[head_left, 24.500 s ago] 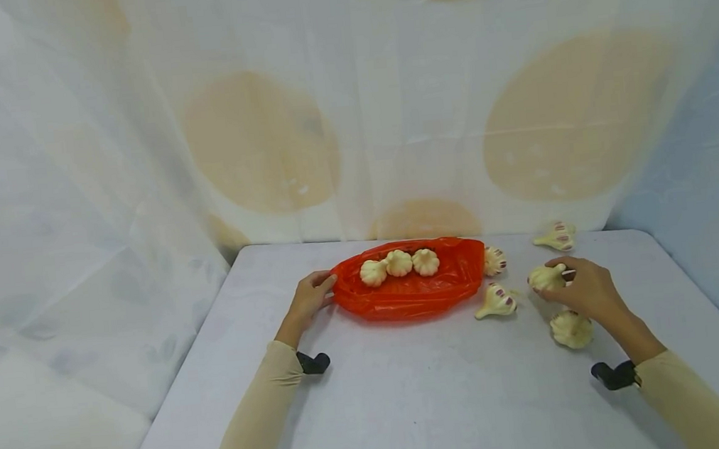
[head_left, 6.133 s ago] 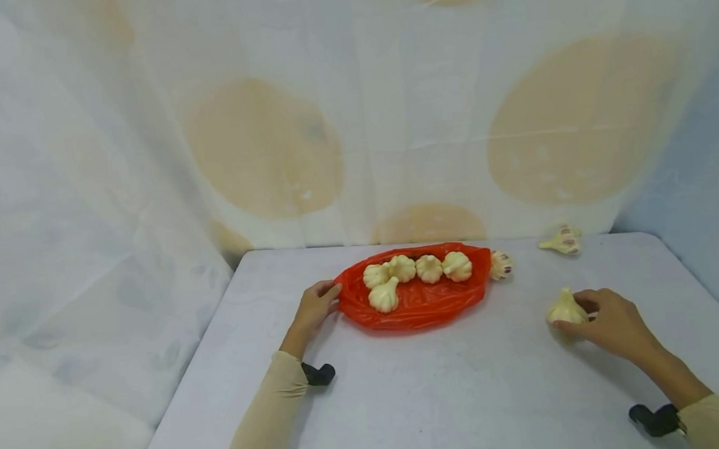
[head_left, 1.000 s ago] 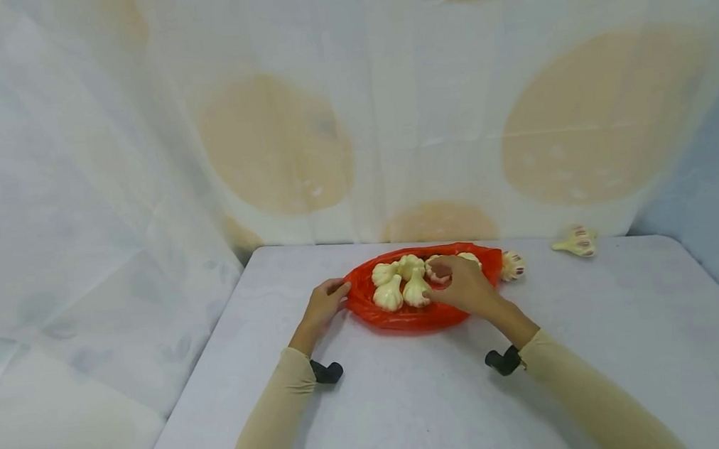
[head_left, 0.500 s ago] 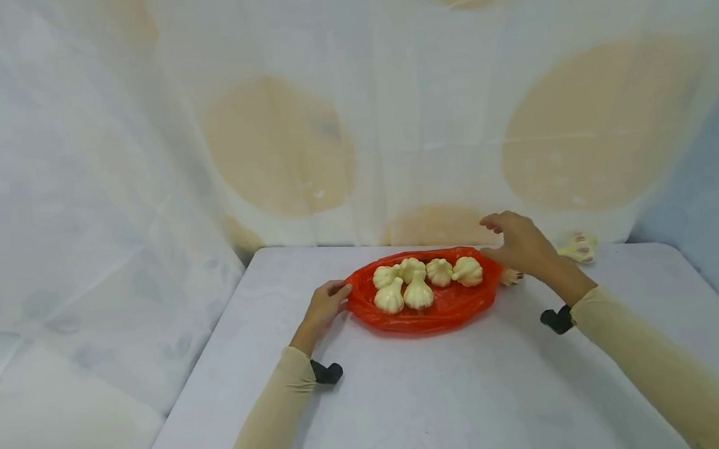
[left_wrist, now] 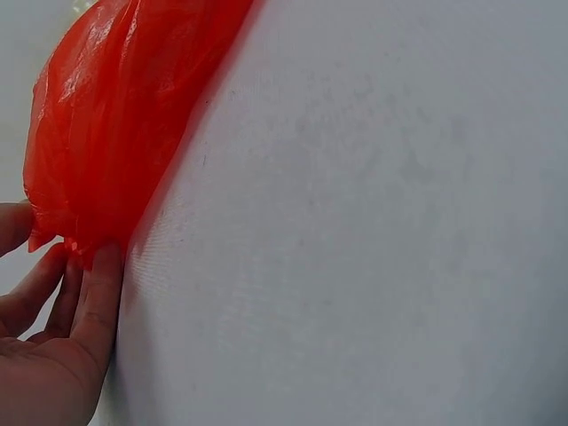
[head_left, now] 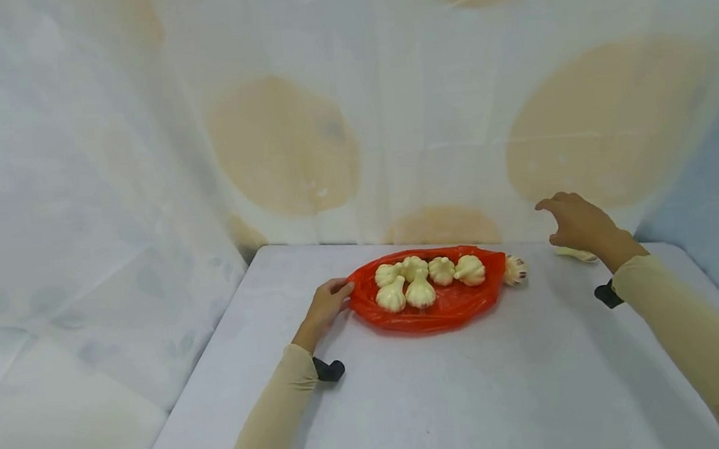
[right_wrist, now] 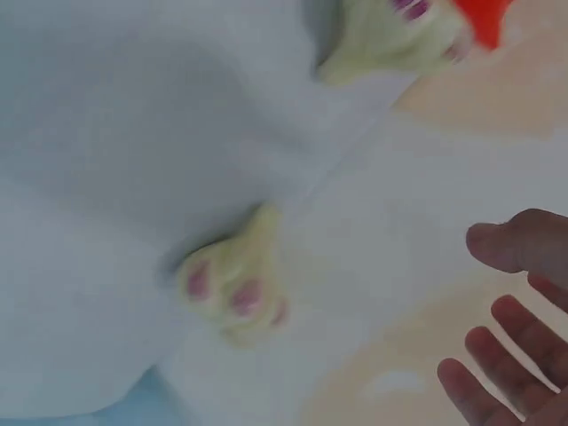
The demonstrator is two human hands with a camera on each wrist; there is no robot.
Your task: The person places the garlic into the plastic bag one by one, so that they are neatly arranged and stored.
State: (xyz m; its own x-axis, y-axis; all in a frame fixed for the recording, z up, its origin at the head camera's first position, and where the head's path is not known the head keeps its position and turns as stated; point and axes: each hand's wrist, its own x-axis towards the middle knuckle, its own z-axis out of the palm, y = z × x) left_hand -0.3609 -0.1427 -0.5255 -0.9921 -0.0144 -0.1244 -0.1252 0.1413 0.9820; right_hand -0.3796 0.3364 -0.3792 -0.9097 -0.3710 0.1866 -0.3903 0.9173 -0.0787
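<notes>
A red plastic bag (head_left: 432, 323) lies spread on the table with its mouth gaping upward, several garlic bulbs (head_left: 420, 292) in it. My left hand (head_left: 322, 308) holds the bag's left end between thumb and fingers; the left wrist view shows the fingertips against the crumpled red plastic (left_wrist: 124, 115). My right hand (head_left: 583, 225) is raised in the air at the far right with thumb and fingers spread, holding nothing. Below it a purple-marked garlic bulb (right_wrist: 235, 284) lies on the table, partly hidden by the hand in the head view.
Another garlic bulb (head_left: 515, 270) rests against the bag's right end. The white table (head_left: 414, 405) has its back edge along a pale curtain (head_left: 413, 106) with tan spots. Hanging sheets also border the left and right sides.
One more garlic bulb has gone into the bag than several seconds ago. My right hand has left the bag and moved right to above the far bulb. The left hand stays at the bag's end.
</notes>
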